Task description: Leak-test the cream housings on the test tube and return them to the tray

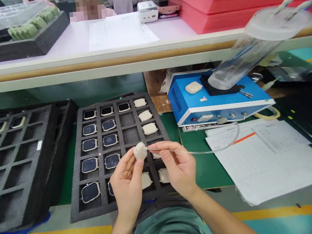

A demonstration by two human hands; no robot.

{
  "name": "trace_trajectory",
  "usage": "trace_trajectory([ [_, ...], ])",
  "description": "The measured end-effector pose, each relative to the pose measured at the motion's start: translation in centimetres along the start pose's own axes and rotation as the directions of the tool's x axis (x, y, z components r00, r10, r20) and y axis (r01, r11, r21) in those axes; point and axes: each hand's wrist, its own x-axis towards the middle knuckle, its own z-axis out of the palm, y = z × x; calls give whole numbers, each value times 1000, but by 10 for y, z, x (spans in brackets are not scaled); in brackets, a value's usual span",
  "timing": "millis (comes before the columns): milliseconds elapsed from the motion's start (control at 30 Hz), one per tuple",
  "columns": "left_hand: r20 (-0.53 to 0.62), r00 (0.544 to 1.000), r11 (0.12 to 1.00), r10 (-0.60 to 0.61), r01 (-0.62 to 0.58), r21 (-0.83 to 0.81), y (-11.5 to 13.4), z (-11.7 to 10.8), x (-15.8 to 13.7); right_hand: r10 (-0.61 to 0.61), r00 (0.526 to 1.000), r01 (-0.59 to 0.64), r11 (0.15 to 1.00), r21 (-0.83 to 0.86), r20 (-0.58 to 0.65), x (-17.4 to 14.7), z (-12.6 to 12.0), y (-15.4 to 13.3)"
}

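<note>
Pinched in my left hand [129,184] is a cream watch case [140,151], held up over the foam tray. My right hand [179,164] grips a thin tube [192,152] like a pen, its tip at the right side of the case; whether it touches I cannot tell. The tube runs right and curves up to a blue machine [223,99]. Below my hands lies the dark foam tray [79,120]. Dark-screened watches [90,165] fill its left columns, and cream cases [145,115] lie in the right column. My hands cover part of the lower right pockets.
A second foam tray [26,173] with several watches stands left. On the machine are a cream case [193,87] and a leaning clear cylinder [244,57]. Papers [273,161] lie right. A shelf edge [112,67] crosses behind, holding red foam [244,1]; a person sits beyond.
</note>
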Motion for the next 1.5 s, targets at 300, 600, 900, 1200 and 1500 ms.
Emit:
trace_trajectory([
  [300, 6, 1000, 999, 30, -30, 37, 3, 3, 0, -27, 999, 26, 998, 64, 23, -5, -2, 8],
  [600, -2, 1000, 997, 19, -19, 78, 2, 2, -2, -17, 1000, 17, 999, 46, 10, -4, -1, 7],
  [900, -4, 1000, 996, 23, -23, 88, 0, 2, -2, -5, 1000, 4, 999, 38, 11, -4, -2, 5],
  [1200, 5, 999, 995, 52, -53, 87, 1, 3, -2, -1, 1000, 1, 1000, 27, 4, -5, -2, 6],
  [1500, 4, 999, 995, 47, -48, 90, 2, 4, -2, 15, 1000, -15, 1000, 25, 3, -4, -2, 4],
])
